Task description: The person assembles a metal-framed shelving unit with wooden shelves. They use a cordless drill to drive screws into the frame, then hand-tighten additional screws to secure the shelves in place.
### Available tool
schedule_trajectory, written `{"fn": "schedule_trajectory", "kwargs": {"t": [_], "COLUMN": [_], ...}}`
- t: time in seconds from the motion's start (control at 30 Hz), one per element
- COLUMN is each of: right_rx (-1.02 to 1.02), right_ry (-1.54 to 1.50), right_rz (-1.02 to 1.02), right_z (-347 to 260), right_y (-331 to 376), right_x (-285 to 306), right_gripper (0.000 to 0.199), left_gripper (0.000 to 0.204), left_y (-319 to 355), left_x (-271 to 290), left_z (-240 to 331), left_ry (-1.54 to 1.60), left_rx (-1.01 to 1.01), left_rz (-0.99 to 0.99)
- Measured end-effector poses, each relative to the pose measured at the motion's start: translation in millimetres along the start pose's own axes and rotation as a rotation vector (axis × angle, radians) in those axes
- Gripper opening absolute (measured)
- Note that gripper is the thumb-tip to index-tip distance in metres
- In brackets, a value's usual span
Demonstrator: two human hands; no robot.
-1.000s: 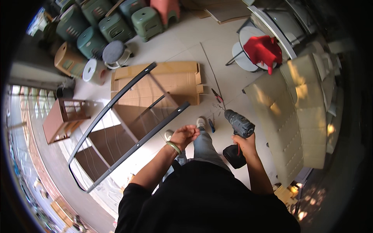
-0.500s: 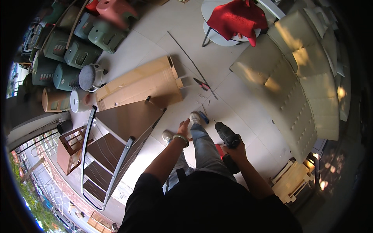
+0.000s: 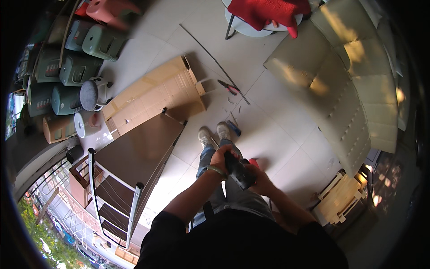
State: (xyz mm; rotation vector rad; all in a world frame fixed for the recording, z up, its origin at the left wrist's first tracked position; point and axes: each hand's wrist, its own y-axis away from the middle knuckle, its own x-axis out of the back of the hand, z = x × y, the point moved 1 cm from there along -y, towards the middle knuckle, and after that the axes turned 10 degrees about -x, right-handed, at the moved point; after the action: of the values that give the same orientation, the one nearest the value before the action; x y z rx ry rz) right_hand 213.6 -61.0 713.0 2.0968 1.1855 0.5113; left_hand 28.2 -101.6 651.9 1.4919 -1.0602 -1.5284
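A black cordless drill [image 3: 240, 172] is held in front of my legs by both hands. My right hand [image 3: 260, 179] is closed around it from the right; much of the grip is hidden. At the drill's front end, my left hand [image 3: 220, 160], below a bracelet, has its fingers wrapped on the chuck area. The bit cannot be seen. Beside my shoe lies a blue-handled tool [image 3: 234, 128]. Pliers [image 3: 230, 87] with red and black handles rest on the floor by a long thin dark rod [image 3: 210, 58]. Part of a red object [image 3: 253, 162] shows behind the drill.
At left stands a metal-framed rack [image 3: 134, 143] with brown panels. A flattened cardboard box [image 3: 152, 94] lies beyond it. Stacked plastic stools [image 3: 80, 67] and a round grey stool [image 3: 93, 94] line the far left. A beige tufted sofa [image 3: 327, 98] and a wooden stool [image 3: 339, 199] are at right.
My right hand has brought the drill left and inward toward my body. My left hand has come to the drill's front end and closed on it. The view has shifted slightly.
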Motion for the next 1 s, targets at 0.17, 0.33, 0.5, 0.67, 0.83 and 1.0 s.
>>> {"fn": "schedule_trajectory", "kwargs": {"t": [0.17,0.33,0.5,0.67,0.83,1.0], "right_rx": [-0.384,-0.125,-0.253,-0.64,-0.763,-0.693], "right_ry": [-0.29,0.184,0.125,0.096,0.132,0.272], "right_rz": [-0.279,0.15,0.494,0.808,0.899,0.81], "right_z": [31,48,115,223,321,369], "right_y": [-38,-85,-176,-293,-364,-371], "right_x": [27,1,-1,26,62,88], "right_gripper": [0.064,0.062,0.054,0.058,0.06,0.065], "left_gripper": [0.008,0.005,0.037,0.037,0.03,0.025], "left_y": [-31,-88,-161,-174,-167,-158], "left_x": [8,11,30,124,215,246], "left_z": [-11,-27,-42,-23,16,24], "left_ry": [-0.193,-0.26,-0.838,-0.891,-0.721,-0.676], "left_rx": [-0.187,-0.303,-0.667,-0.248,-0.174,-0.205], "left_rz": [-0.014,-0.012,0.044,0.079,0.286,0.288]}}
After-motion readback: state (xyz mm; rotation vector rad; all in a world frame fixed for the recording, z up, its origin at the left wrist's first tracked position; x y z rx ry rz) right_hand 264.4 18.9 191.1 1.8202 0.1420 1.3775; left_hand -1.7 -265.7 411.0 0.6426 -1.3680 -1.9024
